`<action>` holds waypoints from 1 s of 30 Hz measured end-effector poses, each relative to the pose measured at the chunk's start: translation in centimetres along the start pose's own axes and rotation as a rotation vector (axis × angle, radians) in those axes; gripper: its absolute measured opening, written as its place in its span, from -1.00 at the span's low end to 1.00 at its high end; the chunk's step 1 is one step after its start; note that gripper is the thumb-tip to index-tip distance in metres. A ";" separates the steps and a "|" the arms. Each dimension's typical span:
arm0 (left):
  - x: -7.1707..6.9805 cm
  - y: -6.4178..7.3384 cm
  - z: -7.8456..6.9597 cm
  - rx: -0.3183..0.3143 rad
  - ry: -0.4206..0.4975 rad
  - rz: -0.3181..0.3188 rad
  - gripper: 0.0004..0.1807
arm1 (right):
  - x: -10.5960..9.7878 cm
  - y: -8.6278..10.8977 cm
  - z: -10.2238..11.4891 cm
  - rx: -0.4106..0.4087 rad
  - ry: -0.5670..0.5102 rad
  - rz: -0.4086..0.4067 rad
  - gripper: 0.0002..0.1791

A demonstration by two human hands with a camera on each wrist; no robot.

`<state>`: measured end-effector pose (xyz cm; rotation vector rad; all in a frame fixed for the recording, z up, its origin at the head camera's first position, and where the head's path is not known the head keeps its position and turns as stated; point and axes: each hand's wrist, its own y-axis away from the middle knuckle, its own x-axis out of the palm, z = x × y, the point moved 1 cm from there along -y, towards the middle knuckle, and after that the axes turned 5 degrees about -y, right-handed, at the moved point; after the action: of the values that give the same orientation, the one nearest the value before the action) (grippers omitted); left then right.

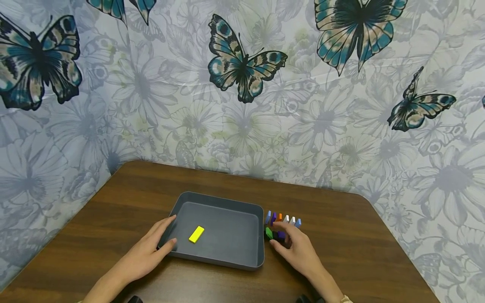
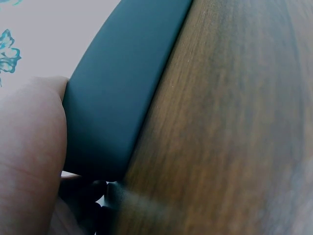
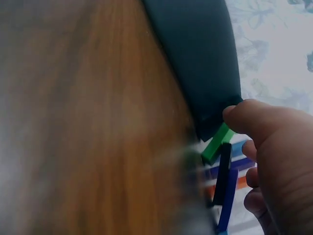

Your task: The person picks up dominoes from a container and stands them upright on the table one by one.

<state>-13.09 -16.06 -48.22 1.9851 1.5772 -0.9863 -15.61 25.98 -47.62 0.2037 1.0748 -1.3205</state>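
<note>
A grey rectangular tray (image 1: 223, 206) lies on the table with one yellow block (image 1: 196, 234) flat on its floor. My left hand (image 1: 145, 250) rests at the tray's left rim, fingers extended and thumb over the front left corner. In the left wrist view the thumb (image 2: 32, 147) lies against the tray wall (image 2: 117, 88). Beside the tray's right wall, my right hand (image 1: 297, 248) is around a green block (image 1: 269, 232), thumb and forefinger apart. The green block (image 3: 217, 144) tilts below the thumb in the right wrist view; contact is unclear.
Behind the right hand stands a row of small blocks, among them an orange block (image 1: 280, 217) and a white block (image 1: 286, 218). A purple block (image 1: 281, 235) and dark blocks sit close to its fingers. Butterfly-patterned cloth (image 1: 246, 139) hangs behind the wooden table (image 1: 322, 210).
</note>
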 end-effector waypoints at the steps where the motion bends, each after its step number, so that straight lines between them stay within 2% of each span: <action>1: 0.0 0.0 0.0 0.000 -0.002 -0.003 -0.29 | 0.1 -0.2 0.1 0.007 -0.006 0.012 -0.50; 10: 0.1 0.1 0.2 0.011 -0.005 -0.015 -0.30 | 0.8 -1.2 1.1 0.060 0.057 0.084 -0.51; 30: 0.2 -0.1 0.3 -0.014 -0.021 -0.008 -0.28 | 1.3 -2.1 1.6 0.058 0.091 0.092 -0.61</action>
<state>-13.23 -16.08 -48.57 1.9543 1.5783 -0.9936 -16.71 23.42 -46.81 0.3555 1.0910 -1.2703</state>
